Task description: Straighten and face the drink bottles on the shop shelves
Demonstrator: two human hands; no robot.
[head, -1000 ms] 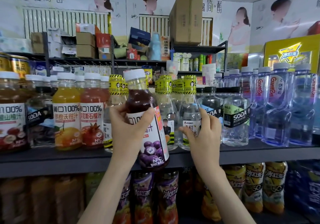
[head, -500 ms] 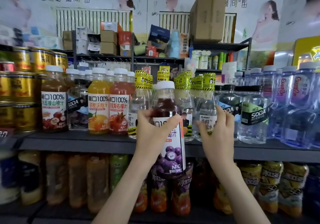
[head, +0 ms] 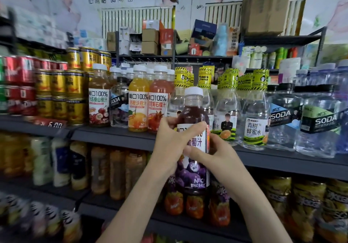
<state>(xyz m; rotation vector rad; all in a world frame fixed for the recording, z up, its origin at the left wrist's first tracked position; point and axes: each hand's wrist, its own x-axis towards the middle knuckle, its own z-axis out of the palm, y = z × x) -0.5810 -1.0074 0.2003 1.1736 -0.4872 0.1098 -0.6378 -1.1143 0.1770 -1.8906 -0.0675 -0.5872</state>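
Purple-juice plastic bottle, white-capped, hangs upright before the dark shelf, the left grip and right grip both grasping its label.

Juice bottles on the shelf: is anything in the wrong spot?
Yes. A clear SODA bottle stands between the hawthorn juice and the orange juice, away from the other SODA bottles on the right. The grape juice bottle is off the shelf, held by the left hand and right hand.
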